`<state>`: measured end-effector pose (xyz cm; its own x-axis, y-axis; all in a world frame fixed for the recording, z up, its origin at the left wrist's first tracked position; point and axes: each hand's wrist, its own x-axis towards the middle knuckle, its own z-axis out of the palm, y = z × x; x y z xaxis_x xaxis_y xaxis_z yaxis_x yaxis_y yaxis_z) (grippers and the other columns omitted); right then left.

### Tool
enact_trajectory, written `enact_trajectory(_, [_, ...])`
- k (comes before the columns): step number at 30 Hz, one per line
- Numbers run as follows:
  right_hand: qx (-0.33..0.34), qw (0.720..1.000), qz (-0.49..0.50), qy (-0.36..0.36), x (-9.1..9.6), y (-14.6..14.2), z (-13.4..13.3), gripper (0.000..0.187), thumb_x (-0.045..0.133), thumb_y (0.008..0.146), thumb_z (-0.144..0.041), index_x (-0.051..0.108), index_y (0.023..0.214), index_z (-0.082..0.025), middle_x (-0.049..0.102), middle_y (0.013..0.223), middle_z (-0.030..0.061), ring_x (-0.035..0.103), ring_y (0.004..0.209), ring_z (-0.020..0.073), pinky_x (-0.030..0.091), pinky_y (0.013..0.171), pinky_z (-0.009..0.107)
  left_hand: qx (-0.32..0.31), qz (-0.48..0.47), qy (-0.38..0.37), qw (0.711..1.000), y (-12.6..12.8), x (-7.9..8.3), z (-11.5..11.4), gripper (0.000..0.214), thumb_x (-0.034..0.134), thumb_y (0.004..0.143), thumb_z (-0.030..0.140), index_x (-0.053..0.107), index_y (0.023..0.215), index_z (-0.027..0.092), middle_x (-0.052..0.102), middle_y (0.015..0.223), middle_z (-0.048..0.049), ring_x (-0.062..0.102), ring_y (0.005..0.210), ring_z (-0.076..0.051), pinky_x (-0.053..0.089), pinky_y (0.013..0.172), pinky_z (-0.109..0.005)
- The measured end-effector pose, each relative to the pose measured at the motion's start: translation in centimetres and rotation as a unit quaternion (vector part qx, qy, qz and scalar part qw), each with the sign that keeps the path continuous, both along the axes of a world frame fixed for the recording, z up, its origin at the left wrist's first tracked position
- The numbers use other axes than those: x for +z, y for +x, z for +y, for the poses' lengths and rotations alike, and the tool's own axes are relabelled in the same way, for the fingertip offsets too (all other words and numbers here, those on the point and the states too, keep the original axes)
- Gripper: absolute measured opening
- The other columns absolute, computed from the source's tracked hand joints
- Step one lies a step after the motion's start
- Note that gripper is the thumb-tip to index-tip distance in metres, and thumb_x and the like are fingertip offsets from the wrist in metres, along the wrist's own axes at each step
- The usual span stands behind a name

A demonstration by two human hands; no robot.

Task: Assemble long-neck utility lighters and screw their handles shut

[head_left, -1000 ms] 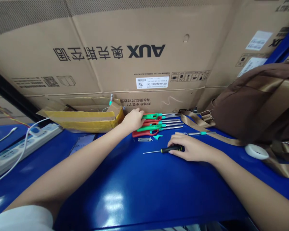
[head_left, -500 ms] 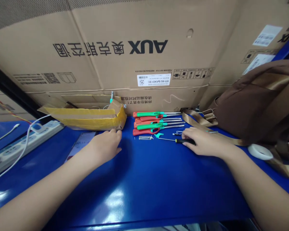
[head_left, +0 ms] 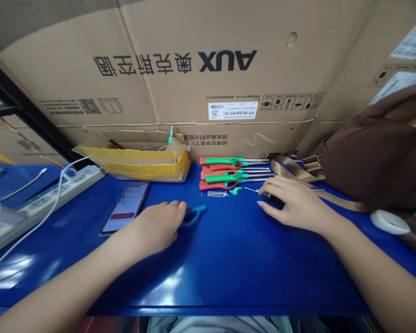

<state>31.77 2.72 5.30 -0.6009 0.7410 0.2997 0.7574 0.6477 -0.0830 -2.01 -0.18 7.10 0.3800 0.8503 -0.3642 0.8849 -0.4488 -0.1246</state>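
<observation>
My left hand [head_left: 159, 224] lies on the blue table [head_left: 229, 259] with its fingers curled round a blue plastic piece [head_left: 196, 214] that sticks out to the right. My right hand [head_left: 293, 201] rests over a thin screwdriver [head_left: 251, 189]; only the shaft tip shows beyond the fingers. Just behind both hands lies a stack of red and green long-nosed lighters [head_left: 229, 173]. In front of the stack are a small clear part [head_left: 217, 194] and a teal part [head_left: 235, 190].
A phone [head_left: 126, 208] lies lit left of my left hand. A yellow-taped cardboard tray [head_left: 142, 164] and a power strip [head_left: 48, 196] sit further left. A brown bag [head_left: 377, 143], its strap [head_left: 291, 171] and a tape roll [head_left: 390, 222] are at right. Large cartons [head_left: 208, 69] wall the back.
My left hand left the lighters, drew back toward me and now has a blue piece in it. My right hand slid the screwdriver back toward the lighters. The view shifted left.
</observation>
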Motion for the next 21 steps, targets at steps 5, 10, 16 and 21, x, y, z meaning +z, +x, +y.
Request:
enact_trajectory(5, [0.094,0.993,-0.047,-0.047,0.5,-4.5,-3.3,0.027,0.059,0.098,-0.041,0.066,0.116,-0.022,0.067,0.12,0.0098,0.064,0.105,0.0278,0.051,0.088,0.043,-0.056,-0.267,-0.06,0.96,3.1,-1.7,-0.5,0.049,0.077,0.087,0.038,0.061,0.13,0.02,0.067,0.122,-0.0093,0.067,0.11,-0.027,0.055,0.095,-0.038])
enact_trajectory(10, [0.08,0.981,-0.127,-0.123,1.6,-5.8,-3.5,0.04,0.058,0.096,-0.058,0.067,0.102,-0.019,0.069,0.105,0.0115,0.065,0.096,0.0308,0.05,0.079,0.043,-0.099,-0.31,-0.028,0.945,3.0,-2.7,-0.1,0.064,0.084,0.078,0.045,0.061,0.132,0.019,0.066,0.122,-0.0098,0.062,0.114,-0.031,0.053,0.096,-0.042])
enact_trajectory(16, [0.138,0.968,-0.072,-0.197,0.4,-5.8,-1.6,0.035,0.071,0.089,-0.053,0.064,0.104,-0.022,0.069,0.098,0.0042,0.067,0.091,0.0242,0.048,0.077,0.036,-0.134,-0.359,-0.032,0.923,1.4,-3.9,0.7,0.038,0.076,0.084,0.022,0.069,0.121,0.021,0.068,0.114,-0.006,0.064,0.106,-0.024,0.052,0.096,-0.037])
enact_trajectory(21, [0.085,0.985,0.004,-0.148,-1.7,-5.4,-0.4,0.022,0.07,0.092,-0.039,0.06,0.099,-0.021,0.067,0.1,0.0058,0.064,0.09,0.0233,0.049,0.078,0.036,-0.116,-0.434,0.043,0.892,1.1,-6.1,2.0,0.034,0.074,0.09,0.032,0.071,0.122,0.019,0.067,0.112,-0.0079,0.062,0.108,-0.024,0.051,0.098,-0.039])
